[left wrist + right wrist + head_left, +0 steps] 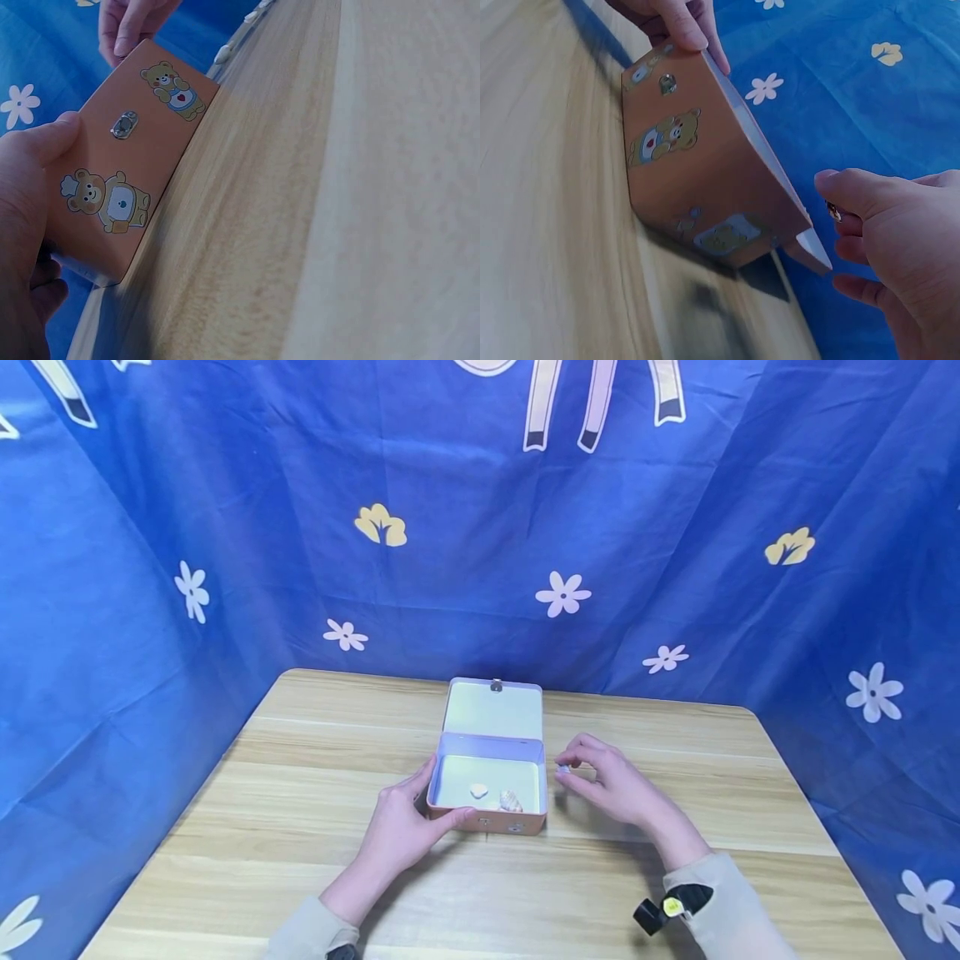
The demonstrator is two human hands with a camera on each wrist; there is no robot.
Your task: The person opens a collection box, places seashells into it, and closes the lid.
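Observation:
An orange tin box [487,823] printed with bears stands on the table, its hinged lid [493,710] tipped back. My left hand [401,827] grips the box's front left corner, thumb along the front rim. Inside, near the front wall, lie a small white shell [478,791] and a larger ridged spiral shell [510,800]. Just right of the box, my right hand [611,781] pinches a small shell [563,768] between thumb and fingertips. In the right wrist view this small shell [833,211] looks brown and pale, mostly covered by the fingers.
The wooden table [315,760] reaches back to a blue curtain [465,593] with flower prints. A metal clasp [497,686] sits on the lid's far edge. Small pale shapes [223,54] line the table's edge in the left wrist view.

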